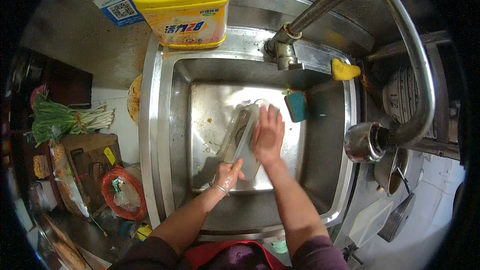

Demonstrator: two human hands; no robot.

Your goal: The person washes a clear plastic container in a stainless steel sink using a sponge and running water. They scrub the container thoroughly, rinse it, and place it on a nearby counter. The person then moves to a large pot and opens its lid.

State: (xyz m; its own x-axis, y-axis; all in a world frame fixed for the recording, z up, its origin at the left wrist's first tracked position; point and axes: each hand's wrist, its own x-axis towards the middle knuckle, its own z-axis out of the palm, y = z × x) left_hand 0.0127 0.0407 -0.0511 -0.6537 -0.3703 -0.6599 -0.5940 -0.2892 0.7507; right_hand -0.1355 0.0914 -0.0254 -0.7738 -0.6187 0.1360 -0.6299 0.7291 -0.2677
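Note:
Inside a stainless steel sink (247, 210), a translucent plastic container (249, 146) is held tilted over the basin floor. My left hand (228, 174) grips its near end, with the thumb on the rim; a bracelet circles that wrist. Against the container's right side lies my right hand (269, 135), palm down, fingers extended and slightly blurred; its underside is hidden. A green and yellow scouring sponge (296, 107) leans near the basin's right wall, beside a scrap of green leaf. Small food bits lie on the basin floor.
A metal faucet (397, 7) arches over the right side. A yellow detergent jug (187, 15) stands on the back rim, and a yellow cloth (345, 70) at the right corner. Green onions (63, 118), a cardboard box (93, 157) and a red basket (123, 195) are left; stacked bowls (401, 97) are right.

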